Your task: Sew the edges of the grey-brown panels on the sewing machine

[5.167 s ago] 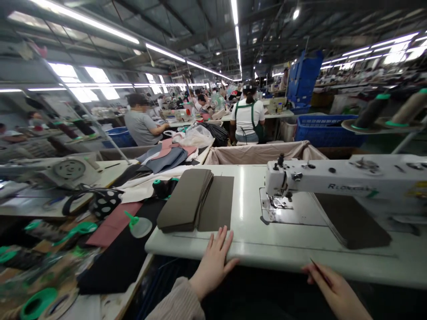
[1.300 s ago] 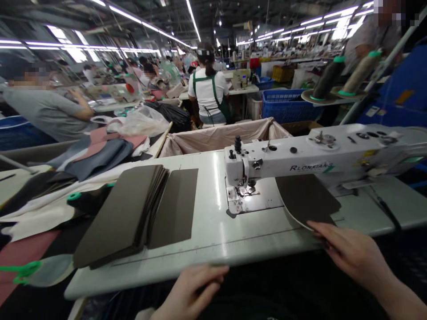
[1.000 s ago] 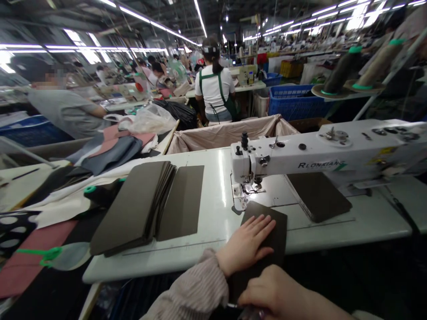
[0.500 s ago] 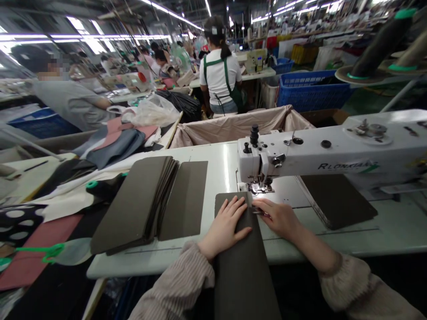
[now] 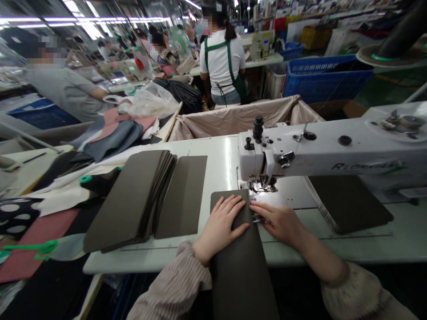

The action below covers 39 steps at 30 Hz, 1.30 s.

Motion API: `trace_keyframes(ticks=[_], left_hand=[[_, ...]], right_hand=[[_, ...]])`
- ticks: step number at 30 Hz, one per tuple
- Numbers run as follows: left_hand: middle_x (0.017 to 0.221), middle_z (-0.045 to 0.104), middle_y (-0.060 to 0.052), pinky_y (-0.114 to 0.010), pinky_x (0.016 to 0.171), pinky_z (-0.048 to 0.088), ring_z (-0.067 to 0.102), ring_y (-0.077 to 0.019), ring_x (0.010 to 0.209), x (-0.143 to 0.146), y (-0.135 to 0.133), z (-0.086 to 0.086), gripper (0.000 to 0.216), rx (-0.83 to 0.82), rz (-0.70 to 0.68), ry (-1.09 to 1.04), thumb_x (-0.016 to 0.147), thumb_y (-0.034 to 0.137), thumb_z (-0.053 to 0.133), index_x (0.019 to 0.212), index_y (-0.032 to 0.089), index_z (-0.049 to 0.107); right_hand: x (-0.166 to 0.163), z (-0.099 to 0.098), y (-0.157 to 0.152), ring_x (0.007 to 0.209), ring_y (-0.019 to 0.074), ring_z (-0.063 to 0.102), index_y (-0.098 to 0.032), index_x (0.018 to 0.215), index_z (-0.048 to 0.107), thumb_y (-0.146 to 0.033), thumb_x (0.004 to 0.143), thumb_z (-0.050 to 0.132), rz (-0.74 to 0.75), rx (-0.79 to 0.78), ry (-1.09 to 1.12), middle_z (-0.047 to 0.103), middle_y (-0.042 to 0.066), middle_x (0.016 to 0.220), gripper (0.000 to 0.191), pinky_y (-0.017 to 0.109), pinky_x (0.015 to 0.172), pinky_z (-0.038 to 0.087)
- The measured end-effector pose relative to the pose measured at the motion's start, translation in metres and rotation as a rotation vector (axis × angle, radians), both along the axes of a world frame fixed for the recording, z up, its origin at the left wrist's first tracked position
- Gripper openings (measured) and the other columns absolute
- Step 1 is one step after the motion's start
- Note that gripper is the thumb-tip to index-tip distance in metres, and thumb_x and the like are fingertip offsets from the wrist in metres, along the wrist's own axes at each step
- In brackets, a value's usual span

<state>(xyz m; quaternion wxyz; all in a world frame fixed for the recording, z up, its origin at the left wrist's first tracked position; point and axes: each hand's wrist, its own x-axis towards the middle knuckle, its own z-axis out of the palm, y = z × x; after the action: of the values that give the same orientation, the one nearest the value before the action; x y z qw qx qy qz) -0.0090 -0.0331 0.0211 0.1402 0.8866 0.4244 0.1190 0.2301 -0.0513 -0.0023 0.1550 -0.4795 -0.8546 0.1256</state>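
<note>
A dark olive fabric panel (image 5: 242, 271) lies over the table's front edge, its far end just short of the presser foot (image 5: 265, 186). My left hand (image 5: 222, 226) rests flat on it with the fingers stretched and the thumb apart. Beside the panel's right edge, my right hand (image 5: 283, 222) has its fingertips at that edge. Small thread snips (image 5: 257, 219) are tucked in its curled fingers, blades poking out to the left; the rest of them is hidden.
A white sewing machine (image 5: 320, 151) spans the right side. Olive panels (image 5: 130, 195) are stacked at left, with a single panel (image 5: 183, 195) alongside. More panels (image 5: 350, 200) lie under the machine arm. A cloth-lined bin (image 5: 233, 122) stands behind the table; co-workers sit beyond.
The camera view has shifted a little, so the machine sits slightly farther right in the picture. Both hands keep nearly the same pose on and beside the panel.
</note>
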Motion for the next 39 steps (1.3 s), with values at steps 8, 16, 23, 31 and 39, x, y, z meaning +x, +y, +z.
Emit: trace_keyframes(ticks=[8,16,23,31,39], left_hand=[[0.155,0.037,-0.005,-0.048,0.122,0.014,0.026,-0.0244,0.146,-0.005,-0.004,0.002,0.059,-0.041,-0.114,0.013,0.094,0.042,0.057,0.147,0.026,0.037],[0.156,0.035,-0.005,-0.048,0.122,0.013,0.024,-0.0243,0.147,0.006,0.019,-0.002,0.058,-0.029,-0.115,-0.014,0.094,0.041,0.056,0.147,0.026,0.037],[0.154,0.038,-0.003,-0.046,0.122,0.013,0.025,-0.0238,0.147,0.003,0.02,0.0,0.056,-0.038,-0.135,-0.027,0.093,0.041,0.058,0.144,0.026,0.041],[0.158,0.031,-0.005,-0.046,0.122,0.015,0.023,-0.0246,0.147,0.008,0.02,-0.001,0.066,-0.012,-0.114,0.004,0.091,0.048,0.058,0.149,0.025,0.034],[0.158,0.03,-0.002,-0.048,0.123,0.008,0.018,-0.0241,0.149,0.009,0.019,0.0,0.067,-0.002,-0.117,0.025,0.092,0.048,0.058,0.15,0.025,0.032]], right_hand=[[0.001,0.001,-0.002,0.106,0.0214,0.064,-0.029,0.141,0.049,-0.019,0.088,0.052,0.006,0.002,0.041,0.051,0.003,0.145,0.054,0.033,0.084,0.052],[-0.003,-0.001,-0.001,0.104,0.0219,0.066,-0.029,0.15,0.036,-0.018,0.087,0.051,-0.05,-0.002,-0.007,0.044,0.003,0.15,0.065,0.034,0.083,0.054],[-0.001,-0.001,0.001,0.103,0.0216,0.066,-0.028,0.145,0.044,-0.021,0.088,0.052,-0.022,-0.026,0.008,0.045,0.0,0.149,0.058,0.035,0.084,0.054],[-0.002,-0.004,0.0,0.1,0.0217,0.067,-0.028,0.144,0.046,-0.018,0.086,0.051,-0.085,0.0,-0.035,0.046,0.001,0.149,0.058,0.035,0.08,0.054],[-0.001,-0.005,0.0,0.097,0.0217,0.068,-0.028,0.143,0.047,-0.019,0.085,0.052,-0.088,0.001,-0.03,0.048,0.003,0.147,0.059,0.035,0.081,0.055]])
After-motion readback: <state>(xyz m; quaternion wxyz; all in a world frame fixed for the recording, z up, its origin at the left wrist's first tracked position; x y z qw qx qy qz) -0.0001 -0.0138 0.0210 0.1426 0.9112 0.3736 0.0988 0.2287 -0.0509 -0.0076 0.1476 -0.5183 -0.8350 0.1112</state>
